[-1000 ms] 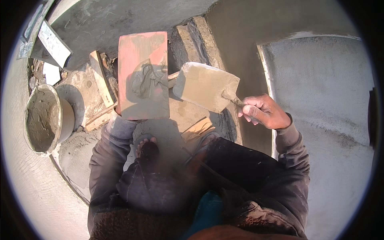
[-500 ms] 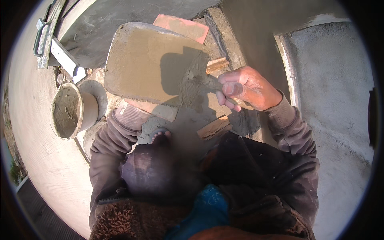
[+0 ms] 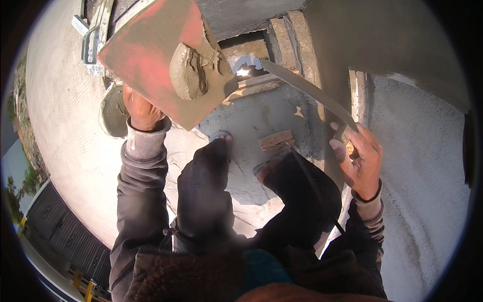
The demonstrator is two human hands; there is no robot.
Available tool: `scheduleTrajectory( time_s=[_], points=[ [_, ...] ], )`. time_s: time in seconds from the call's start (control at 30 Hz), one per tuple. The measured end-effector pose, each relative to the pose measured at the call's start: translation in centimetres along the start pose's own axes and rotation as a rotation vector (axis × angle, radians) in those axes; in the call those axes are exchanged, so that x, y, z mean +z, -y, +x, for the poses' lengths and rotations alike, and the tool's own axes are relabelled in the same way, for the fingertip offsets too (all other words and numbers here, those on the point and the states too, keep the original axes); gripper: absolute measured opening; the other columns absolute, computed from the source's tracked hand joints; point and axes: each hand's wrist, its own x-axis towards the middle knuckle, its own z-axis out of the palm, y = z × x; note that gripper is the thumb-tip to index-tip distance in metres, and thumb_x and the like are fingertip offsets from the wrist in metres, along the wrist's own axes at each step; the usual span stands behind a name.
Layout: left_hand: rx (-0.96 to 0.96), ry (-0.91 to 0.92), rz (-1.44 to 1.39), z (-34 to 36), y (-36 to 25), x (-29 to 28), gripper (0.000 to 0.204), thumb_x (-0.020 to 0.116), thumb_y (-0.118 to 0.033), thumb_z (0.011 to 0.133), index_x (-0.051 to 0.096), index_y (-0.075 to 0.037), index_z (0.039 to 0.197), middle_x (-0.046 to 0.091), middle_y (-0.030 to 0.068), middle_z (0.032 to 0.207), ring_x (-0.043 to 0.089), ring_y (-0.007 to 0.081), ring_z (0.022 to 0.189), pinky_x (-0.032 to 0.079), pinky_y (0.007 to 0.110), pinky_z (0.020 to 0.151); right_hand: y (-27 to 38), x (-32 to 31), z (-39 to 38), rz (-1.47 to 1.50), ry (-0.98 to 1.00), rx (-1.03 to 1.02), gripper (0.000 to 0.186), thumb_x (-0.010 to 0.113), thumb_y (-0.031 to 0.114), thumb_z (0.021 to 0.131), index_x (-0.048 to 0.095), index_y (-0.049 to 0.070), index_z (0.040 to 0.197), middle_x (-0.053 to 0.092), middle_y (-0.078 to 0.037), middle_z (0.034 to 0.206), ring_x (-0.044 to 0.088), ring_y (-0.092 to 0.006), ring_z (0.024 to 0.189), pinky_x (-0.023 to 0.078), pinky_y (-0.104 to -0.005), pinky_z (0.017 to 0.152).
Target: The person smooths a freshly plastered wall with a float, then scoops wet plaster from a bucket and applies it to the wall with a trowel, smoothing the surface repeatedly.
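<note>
My left hand (image 3: pixel 143 108) is closed under a red square plasterer's hawk (image 3: pixel 146 50), which is tilted and partly smeared with mortar. A thick lump of wet mortar (image 3: pixel 188 73) sits near the hawk's right side. To the right, my right hand (image 3: pixel 359 158) is wrapped round the handle of a plastering trowel (image 3: pixel 312 90). The trowel's long metal blade is seen nearly edge-on and reaches left toward the hawk. Its far end, smeared and glinting, appears close to the hawk's right corner; I cannot tell whether they touch.
A bucket of mortar (image 3: pixel 113 110) stands at the left, partly hidden by my left hand and the hawk. Handled straightedge tools (image 3: pixel 93 48) lie at the upper left. Between my feet is a wood scrap (image 3: pixel 276 141). Plastered wall (image 3: pixel 417 166) rises at the right.
A broad mortar-coated face that covered much of the red hawk is gone from view. The hawk now shows plainly, farther left, bearing a mortar lump. My right hand has moved right and nearer me.
</note>
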Motion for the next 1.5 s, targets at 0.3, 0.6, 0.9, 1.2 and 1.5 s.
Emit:
scheduleTrajectory(
  time_s=[0.3, 0.6, 0.9, 1.2, 1.5],
  points=[
    [0.112, 0.327, 0.446, -4.8, -17.6, 5.7, 0.064, 0.083, -0.022, 0.079, 0.055, -0.007, 0.135, 0.058, 0.0134, 0.135, 0.059, 0.0299, 0.125, 0.05, 0.043, 0.103, 9.6, -11.7, -2.0, -0.294, -0.09, 0.013, 0.026, 0.088, 0.015, 0.068, 0.073, 0.008, 0.089, 0.07, -0.006, 0.093, 0.07, -0.0249, 0.078, 0.056, -0.0353, 0.067],
    [0.127, 0.65, 0.434, -4.3, -24.2, 9.1, 0.067, 0.086, -0.018, 0.081, 0.051, -0.006, 0.137, 0.054, 0.0168, 0.137, 0.057, 0.034, 0.126, 0.047, 0.045, 0.106, 12.4, -18.9, -2.0, -0.225, -0.087, -0.014, 0.021, 0.082, 0.011, 0.074, 0.073, 0.007, 0.092, 0.069, -0.006, 0.095, 0.07, -0.0236, 0.079, 0.054, -0.034, 0.067],
    [-0.255, 0.321, 0.28, -6.0, -19.1, 7.3, 0.06, 0.056, -0.038, 0.102, 0.052, 0.005, 0.144, 0.058, 0.016, 0.137, 0.054, 0.0259, 0.128, 0.046, 0.04, 0.106, 6.5, -4.7, 2.2, 0.24, -0.244, 0.393, 0.031, 0.074, 0.027, 0.093, 0.068, -0.002, 0.102, 0.067, -0.02, 0.095, 0.068, -0.0394, 0.088, 0.054, -0.0401, 0.074],
    [-0.195, 0.365, 0.666, -7.4, -13.2, 1.7, 0.042, 0.061, -0.016, 0.1, 0.056, 0.003, 0.138, 0.06, 0.0163, 0.132, 0.059, 0.0276, 0.12, 0.049, 0.039, 0.099, -4.4, 7.6, 12.2, 0.027, -0.425, 0.649, 0.04, 0.068, 0.036, 0.095, 0.069, 0.0, 0.11, 0.071, -0.022, 0.109, 0.068, -0.0428, 0.1, 0.054, -0.0477, 0.084],
    [-0.15, 0.458, 0.759, -7.1, -11.4, -1.3, 0.043, 0.062, -0.008, 0.099, 0.053, 0.004, 0.139, 0.059, 0.0214, 0.133, 0.058, 0.0376, 0.122, 0.048, 0.046, 0.101, -8.3, 7.9, 15.1, 0.014, -0.369, 0.705, 0.034, 0.07, 0.032, 0.094, 0.068, -0.002, 0.096, 0.07, -0.024, 0.092, 0.067, -0.0458, 0.088, 0.052, -0.0486, 0.077]
  ],
)
